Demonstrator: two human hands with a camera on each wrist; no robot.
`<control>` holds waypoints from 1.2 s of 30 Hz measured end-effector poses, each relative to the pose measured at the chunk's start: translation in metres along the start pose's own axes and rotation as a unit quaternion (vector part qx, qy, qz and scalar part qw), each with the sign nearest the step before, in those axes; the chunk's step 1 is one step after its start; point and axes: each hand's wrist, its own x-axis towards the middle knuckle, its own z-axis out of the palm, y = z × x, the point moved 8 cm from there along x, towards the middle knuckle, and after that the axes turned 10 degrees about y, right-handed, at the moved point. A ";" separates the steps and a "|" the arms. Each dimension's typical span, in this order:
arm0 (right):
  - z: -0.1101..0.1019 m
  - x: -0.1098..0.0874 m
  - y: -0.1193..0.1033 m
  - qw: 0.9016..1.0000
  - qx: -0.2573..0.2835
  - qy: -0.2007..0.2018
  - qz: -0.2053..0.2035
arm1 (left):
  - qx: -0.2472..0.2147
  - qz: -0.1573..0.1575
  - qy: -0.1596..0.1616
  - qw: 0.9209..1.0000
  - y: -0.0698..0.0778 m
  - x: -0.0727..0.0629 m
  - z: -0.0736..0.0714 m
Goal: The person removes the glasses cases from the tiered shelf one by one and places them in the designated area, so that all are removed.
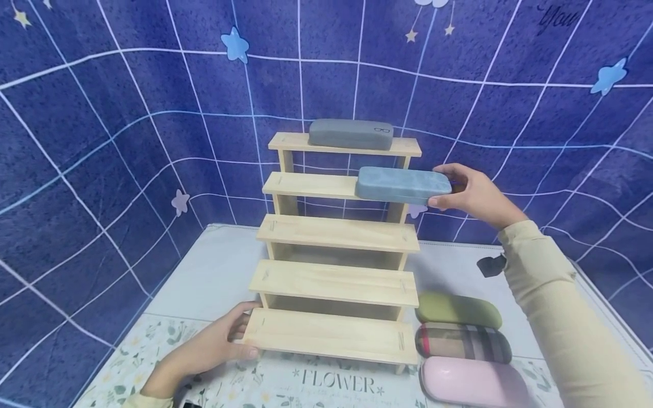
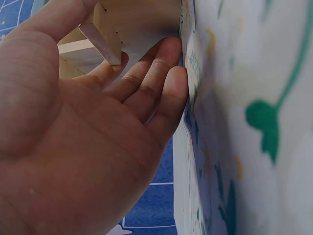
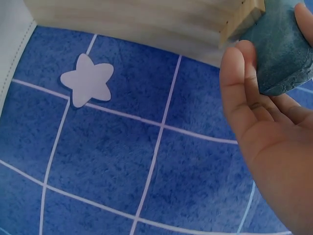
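A blue glasses case (image 1: 403, 185) lies along the right part of the second step from the top of a wooden stepped rack (image 1: 336, 283). My right hand (image 1: 476, 195) grips its right end, thumb in front and fingers behind. In the right wrist view the case (image 3: 281, 46) sits between thumb and fingers, beside the board's end. At the bottom step's left end, my left hand (image 1: 206, 348) holds the board, thumb at the front edge and fingers behind. In the left wrist view its fingers (image 2: 142, 88) reach under the wood. On the top step lies a grey glasses case (image 1: 351, 134).
Right of the rack, a green case (image 1: 459, 310), a plaid case (image 1: 464, 343) and a pink case (image 1: 474, 381) lie in a row on a flower-print cloth (image 1: 204, 283). A blue gridded curtain (image 1: 153, 170) with stars hangs behind and at the sides.
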 end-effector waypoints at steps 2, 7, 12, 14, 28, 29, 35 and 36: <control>-0.004 -0.002 0.003 1.000 -0.008 0.004 0.001 | -0.004 0.000 -0.001 1.000 -0.001 0.000 0.000; -0.014 -0.008 0.008 1.000 -0.014 0.011 -0.001 | -0.014 0.000 -0.003 1.000 0.000 0.000 0.001; -0.024 -0.015 0.012 1.000 -0.015 0.015 0.002 | -0.025 -0.005 -0.006 1.000 0.001 -0.001 0.002; -0.028 -0.018 0.015 1.000 -0.015 0.018 0.004 | -0.026 -0.006 -0.007 1.000 0.001 -0.001 0.002; -0.054 -0.039 0.037 0.999 -0.022 0.028 0.009 | -0.021 -0.001 -0.006 1.000 0.003 -0.002 0.002; -0.056 -0.041 0.040 0.999 -0.026 0.029 0.008 | -0.023 0.000 -0.006 1.000 0.004 -0.002 0.002; -0.066 -0.055 0.054 0.999 -0.027 0.042 -0.001 | -0.047 0.004 -0.014 0.999 0.006 -0.002 0.003; -0.068 -0.057 0.056 0.999 -0.026 0.045 -0.001 | -0.052 0.003 -0.016 0.999 0.006 -0.002 0.004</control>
